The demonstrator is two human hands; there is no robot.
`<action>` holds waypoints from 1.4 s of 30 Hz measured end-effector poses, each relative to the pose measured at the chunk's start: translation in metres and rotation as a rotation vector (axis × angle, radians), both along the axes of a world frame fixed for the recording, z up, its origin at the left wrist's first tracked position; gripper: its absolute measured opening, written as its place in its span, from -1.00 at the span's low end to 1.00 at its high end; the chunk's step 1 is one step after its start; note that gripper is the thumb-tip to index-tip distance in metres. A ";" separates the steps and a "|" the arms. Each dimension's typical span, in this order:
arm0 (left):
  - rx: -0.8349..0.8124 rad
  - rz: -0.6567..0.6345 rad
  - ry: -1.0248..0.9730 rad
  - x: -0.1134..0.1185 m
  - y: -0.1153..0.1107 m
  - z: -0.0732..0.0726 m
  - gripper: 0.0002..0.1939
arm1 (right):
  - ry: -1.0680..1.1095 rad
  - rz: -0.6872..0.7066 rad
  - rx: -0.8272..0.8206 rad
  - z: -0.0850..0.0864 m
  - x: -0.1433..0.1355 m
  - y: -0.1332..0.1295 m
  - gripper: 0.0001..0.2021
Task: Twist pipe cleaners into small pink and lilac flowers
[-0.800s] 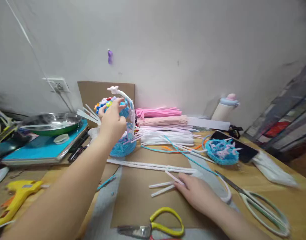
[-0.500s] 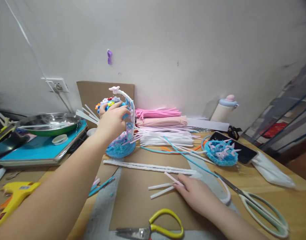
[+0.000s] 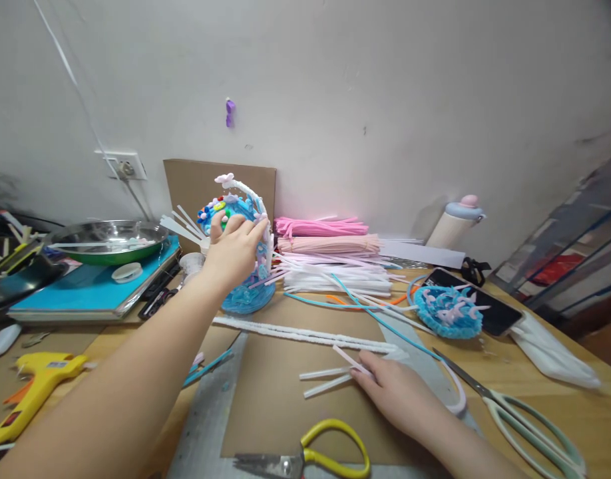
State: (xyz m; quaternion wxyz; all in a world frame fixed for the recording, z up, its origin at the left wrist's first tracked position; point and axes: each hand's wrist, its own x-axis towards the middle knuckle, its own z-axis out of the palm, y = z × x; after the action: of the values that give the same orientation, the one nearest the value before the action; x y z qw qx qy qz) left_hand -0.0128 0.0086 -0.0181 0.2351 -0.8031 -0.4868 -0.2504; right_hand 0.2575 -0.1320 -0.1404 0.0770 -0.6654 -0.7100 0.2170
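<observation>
Hands are well apart: left hand [image 3: 234, 251] is over on the upright blue ornament [image 3: 243, 206], far and left, can't tell how firmly. Right hand [image 3: 393, 387], nearer, pinches pale stems [image 3: 326, 386] pointing left.

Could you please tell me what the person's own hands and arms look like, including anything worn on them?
The left hand and right hand wear no gloves, and no ring can be made out on either. The left forearm and right forearm show no sleeve, watch or bracelet as far as the picture reaches.
</observation>
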 end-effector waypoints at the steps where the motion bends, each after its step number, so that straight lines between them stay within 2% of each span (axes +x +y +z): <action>1: -0.003 -0.007 -0.019 0.000 0.001 -0.003 -0.43 | 0.000 0.002 0.000 0.000 0.000 0.000 -0.78; 4: 0.003 -0.005 -0.094 0.003 0.001 -0.012 -0.43 | -0.007 0.004 -0.006 0.000 0.000 0.001 -0.77; 10: -0.001 0.081 -0.291 0.017 -0.016 -0.046 -0.76 | -0.009 0.005 -0.011 -0.001 -0.001 0.001 -0.77; 14: -0.080 0.076 -0.383 0.021 -0.018 -0.068 -0.73 | -0.016 0.006 -0.010 -0.002 0.001 0.001 -0.77; 18: -0.171 0.103 -0.479 0.025 -0.029 -0.077 -0.74 | 0.001 0.000 -0.009 -0.004 0.002 0.001 -0.77; 20: -0.259 0.055 -0.469 0.030 -0.047 -0.078 -0.78 | 0.042 0.002 0.004 -0.004 0.001 0.000 -0.77; 25: -0.482 -0.147 -0.377 0.045 -0.106 -0.076 -0.70 | 0.238 -0.003 0.097 0.005 0.000 -0.001 -0.77; 27: -0.765 -0.219 -0.428 0.046 -0.122 -0.077 -0.73 | 0.312 -0.034 0.173 0.010 0.002 0.000 -0.75; 29: -1.030 -0.232 -0.531 0.044 -0.130 -0.080 -0.73 | 0.368 -0.070 0.254 0.013 0.004 -0.001 -0.73; 31: -1.173 -0.213 -0.600 0.043 -0.134 -0.085 -0.66 | 0.406 -0.083 0.296 0.015 0.006 -0.002 -0.72; 33: -1.229 -0.197 -0.682 0.042 -0.138 -0.091 -0.64 | 0.417 -0.064 0.292 0.016 0.005 -0.005 -0.73; 35: -1.273 -0.212 -0.869 0.041 -0.143 -0.095 -0.64 | 0.409 -0.031 0.262 0.016 0.001 -0.008 -0.75; 37: -1.259 -0.259 -1.005 0.039 -0.149 -0.096 -0.52 | 0.407 0.001 0.229 0.015 -0.005 -0.012 -0.77; 39: -1.177 -0.304 -0.887 0.037 -0.154 -0.095 -0.50 | 0.404 0.020 0.196 0.014 -0.012 -0.016 -0.77; 42: -1.036 -0.289 -0.460 0.038 -0.158 -0.095 -0.68 | 0.350 0.034 0.185 0.012 -0.020 -0.021 -0.79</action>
State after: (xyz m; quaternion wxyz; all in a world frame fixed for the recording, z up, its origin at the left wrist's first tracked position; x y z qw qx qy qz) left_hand 0.0247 -0.1493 -0.1131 -0.3366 -0.7967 -0.4697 -0.1774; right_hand 0.2378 -0.1531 -0.1287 0.2566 -0.5957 -0.7137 0.2644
